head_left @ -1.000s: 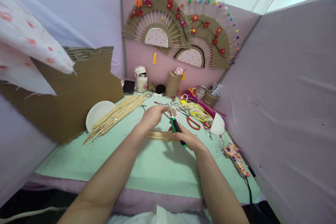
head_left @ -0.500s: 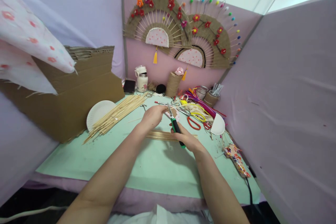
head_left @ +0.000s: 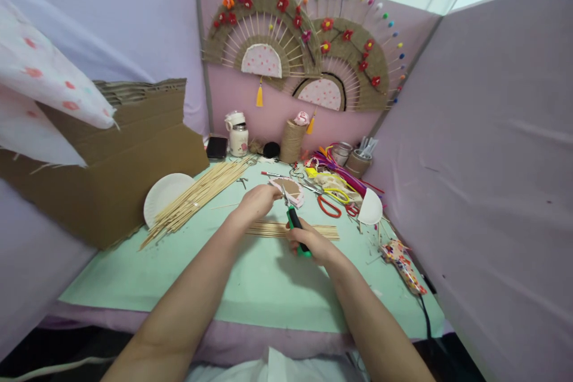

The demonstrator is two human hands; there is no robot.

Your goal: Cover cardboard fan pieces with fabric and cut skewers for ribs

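Observation:
My right hand (head_left: 310, 241) is closed around the handles of green-and-black pliers (head_left: 295, 222), whose metal jaws point up and away from me. Beside the jaws, my left hand (head_left: 259, 200) is pinched closed on what looks like a thin bamboo stick (head_left: 224, 207), mostly hidden by the fingers. Just beyond the jaws lies a brown cardboard piece with a pink-white edge (head_left: 293, 188). Beneath my hands, a row of cut bamboo sticks (head_left: 326, 232) lies flat on the pale green table cover (head_left: 268, 286).
Left are a long bundle of bamboo sticks (head_left: 201, 198), a white paper plate (head_left: 162, 194) and a cardboard sheet (head_left: 134, 173). Right are scissors (head_left: 329, 206), a half plate (head_left: 370, 208) and a patterned glue gun (head_left: 405, 267) with its cord. A twine roll (head_left: 292, 140) stands behind.
The pale stick end that stuck out to the right past the plier jaws no longer shows there. The pliers and right hand have dropped slightly, and the view has shifted a little.

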